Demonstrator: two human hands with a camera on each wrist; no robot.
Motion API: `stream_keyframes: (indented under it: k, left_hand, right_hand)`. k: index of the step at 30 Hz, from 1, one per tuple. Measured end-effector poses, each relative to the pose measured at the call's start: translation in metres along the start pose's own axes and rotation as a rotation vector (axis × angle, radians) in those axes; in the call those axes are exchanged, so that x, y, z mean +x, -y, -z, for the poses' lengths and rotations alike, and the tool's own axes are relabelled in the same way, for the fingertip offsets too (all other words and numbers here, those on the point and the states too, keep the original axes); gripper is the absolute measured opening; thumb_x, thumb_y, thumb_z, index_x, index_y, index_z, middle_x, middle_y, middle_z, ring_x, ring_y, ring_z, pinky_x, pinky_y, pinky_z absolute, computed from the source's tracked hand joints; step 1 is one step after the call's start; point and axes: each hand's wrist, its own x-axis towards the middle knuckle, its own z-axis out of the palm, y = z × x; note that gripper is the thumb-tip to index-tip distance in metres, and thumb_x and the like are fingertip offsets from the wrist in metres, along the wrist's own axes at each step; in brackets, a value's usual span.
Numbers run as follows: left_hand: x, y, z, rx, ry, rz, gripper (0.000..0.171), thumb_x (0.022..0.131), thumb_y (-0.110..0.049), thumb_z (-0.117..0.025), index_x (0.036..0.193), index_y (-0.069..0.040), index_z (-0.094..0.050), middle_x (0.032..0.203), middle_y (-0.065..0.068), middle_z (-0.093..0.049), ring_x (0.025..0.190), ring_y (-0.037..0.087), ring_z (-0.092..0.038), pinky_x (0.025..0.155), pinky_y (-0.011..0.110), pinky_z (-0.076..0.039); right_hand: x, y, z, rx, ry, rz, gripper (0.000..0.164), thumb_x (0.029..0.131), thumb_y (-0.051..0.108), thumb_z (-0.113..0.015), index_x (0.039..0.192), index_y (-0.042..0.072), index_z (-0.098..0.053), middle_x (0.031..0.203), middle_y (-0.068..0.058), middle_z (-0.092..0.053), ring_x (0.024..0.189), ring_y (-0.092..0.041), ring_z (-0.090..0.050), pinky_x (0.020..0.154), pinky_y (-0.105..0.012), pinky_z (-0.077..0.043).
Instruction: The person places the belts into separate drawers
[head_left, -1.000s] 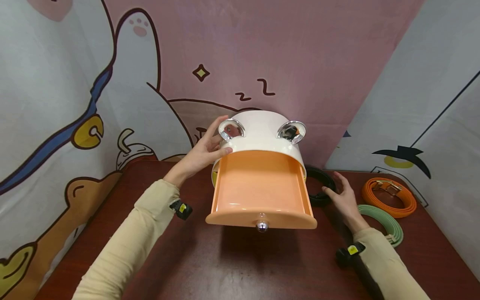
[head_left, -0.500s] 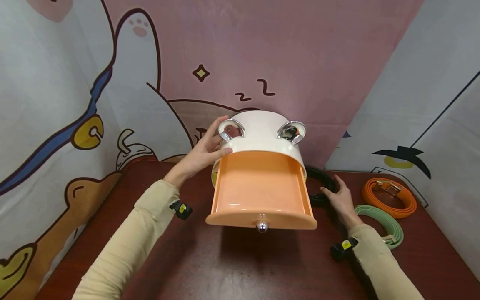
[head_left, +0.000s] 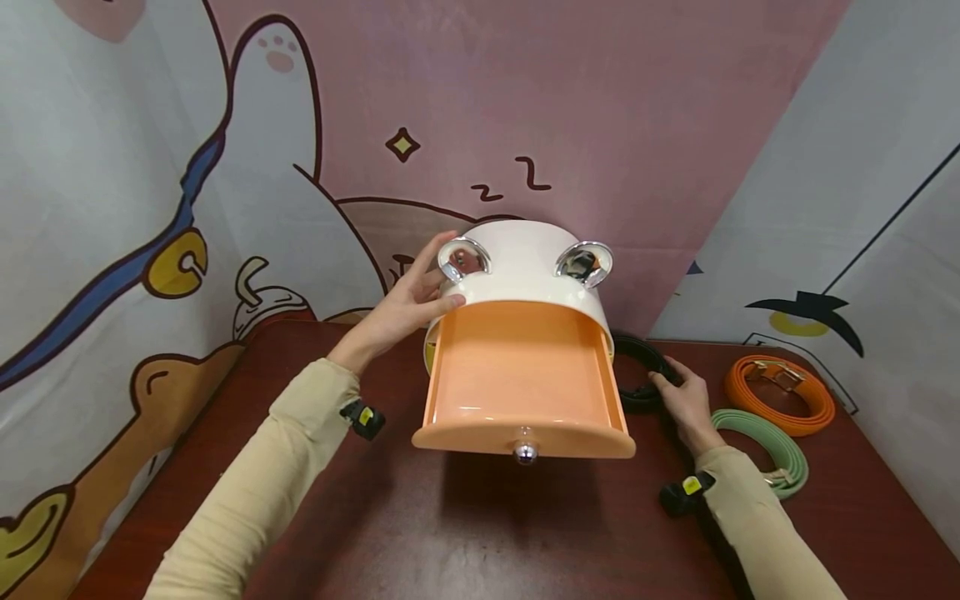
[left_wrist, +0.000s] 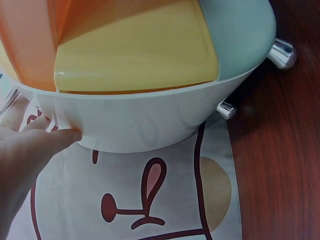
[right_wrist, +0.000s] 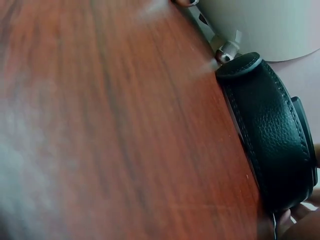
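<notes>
A white rounded drawer box (head_left: 525, 258) with two silver eye-like ovals stands at the back of the table. Its orange drawer (head_left: 525, 367) is pulled out and holds nothing. My left hand (head_left: 401, 312) holds the box's left side, thumb on the front rim and fingers by the silver oval; some fingertips are hidden. In the left wrist view the thumb presses the white shell (left_wrist: 135, 120), near a yellow drawer (left_wrist: 135, 55). To the box's right lies a coiled black belt (right_wrist: 270, 135), stitched along its edges. My right hand (head_left: 688, 404) pinches the belt's right side.
A coiled orange belt (head_left: 813, 408) and a coiled green belt (head_left: 787, 454) lie to the right of my right hand. Behind the brown table (head_left: 360, 517) hangs a printed cartoon cloth (head_left: 637, 125). The drawer's round silver knob (head_left: 525, 453) juts forward.
My right hand and forearm have shifted slightly left, and the fingers have closed in on the black belt. The left hand, box and drawer keep their places.
</notes>
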Motion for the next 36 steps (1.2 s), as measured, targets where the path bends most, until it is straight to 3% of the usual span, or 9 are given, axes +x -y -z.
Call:
stream_keyframes:
  k: [5, 7, 11, 13, 19, 23, 32, 36]
  left_hand:
    - [0.001, -0.001, 0.0, 0.008, -0.001, -0.003, 0.078, 0.096, 0.001, -0.057, 0.155, -0.026, -0.013, 0.142, 0.014, -0.046, 0.117, 0.028, -0.054, 0.098, 0.044, -0.04]
    - [0.0, -0.001, 0.0, 0.007, -0.002, 0.003, 0.079, 0.096, 0.0, -0.057, 0.155, -0.028, -0.014, 0.142, 0.013, -0.047, 0.117, 0.028, -0.054, 0.098, 0.044, -0.041]
    - [0.001, -0.001, -0.001, 0.005, 0.0, 0.005, 0.079, 0.096, 0.0, -0.057, 0.155, -0.028, -0.013, 0.142, 0.013, -0.047, 0.117, 0.029, -0.054, 0.097, 0.044, -0.042]
    - [0.001, -0.001, -0.001, 0.007, 0.002, 0.003, 0.079, 0.096, 0.0, -0.057, 0.156, -0.026, -0.012, 0.142, 0.014, -0.047, 0.116, 0.029, -0.054, 0.097, 0.044, -0.042]
    - [0.002, 0.0, 0.0, -0.002, 0.005, 0.002, 0.079, 0.096, 0.0, -0.057, 0.155, -0.028, -0.013, 0.141, 0.014, -0.047, 0.115, 0.029, -0.054, 0.094, 0.043, -0.044]
    - [0.001, 0.0, 0.0, -0.008, 0.009, -0.003, 0.078, 0.096, 0.001, -0.056, 0.156, -0.025, -0.013, 0.14, 0.014, -0.049, 0.112, 0.03, -0.056, 0.093, 0.042, -0.045]
    - [-0.001, 0.0, 0.0, -0.04, 0.019, -0.003, 0.078, 0.097, 0.001, -0.055, 0.155, -0.027, -0.013, 0.14, 0.015, -0.048, 0.111, 0.03, -0.055, 0.089, 0.041, -0.048]
    - [0.0, 0.001, 0.001, -0.043, 0.021, -0.009, 0.078, 0.096, 0.001, -0.056, 0.155, -0.03, -0.014, 0.139, 0.016, -0.049, 0.11, 0.03, -0.056, 0.089, 0.04, -0.048]
  right_hand:
    - [0.0, -0.004, -0.001, -0.03, -0.041, 0.006, 0.051, 0.099, 0.022, -0.053, 0.145, 0.003, -0.042, 0.144, -0.024, -0.041, 0.125, -0.033, -0.042, 0.091, -0.032, -0.043]
    - [-0.001, -0.006, -0.002, -0.028, -0.075, 0.001, 0.049, 0.098, 0.022, -0.054, 0.143, 0.005, -0.046, 0.143, -0.022, -0.044, 0.124, -0.031, -0.044, 0.09, -0.029, -0.044]
    - [-0.003, -0.01, -0.005, 0.008, -0.142, -0.008, 0.046, 0.096, 0.023, -0.058, 0.139, 0.006, -0.053, 0.138, -0.02, -0.05, 0.112, -0.024, -0.052, 0.072, -0.012, -0.044]
    - [-0.004, -0.01, -0.006, 0.029, -0.166, -0.005, 0.045, 0.096, 0.022, -0.058, 0.138, 0.006, -0.054, 0.136, -0.02, -0.051, 0.105, -0.018, -0.054, 0.067, -0.008, -0.043]
    - [-0.008, -0.007, -0.005, 0.108, -0.196, -0.001, 0.044, 0.096, 0.02, -0.058, 0.137, 0.005, -0.054, 0.135, -0.022, -0.051, 0.086, 0.0, -0.054, 0.065, -0.009, -0.045]
    - [-0.012, -0.002, -0.004, 0.181, -0.222, 0.005, 0.043, 0.095, 0.016, -0.059, 0.136, 0.003, -0.055, 0.134, -0.023, -0.052, 0.077, 0.006, -0.054, 0.063, -0.01, -0.046]
    - [-0.019, 0.013, 0.002, 0.448, -0.243, -0.035, 0.042, 0.093, 0.004, -0.06, 0.134, 0.002, -0.056, 0.122, -0.014, -0.056, 0.076, -0.002, -0.062, 0.06, -0.013, -0.049]
    - [-0.022, 0.02, 0.007, 0.481, -0.243, -0.026, 0.041, 0.092, 0.003, -0.061, 0.134, 0.002, -0.057, 0.111, -0.005, -0.061, 0.075, -0.002, -0.063, 0.061, -0.013, -0.05]
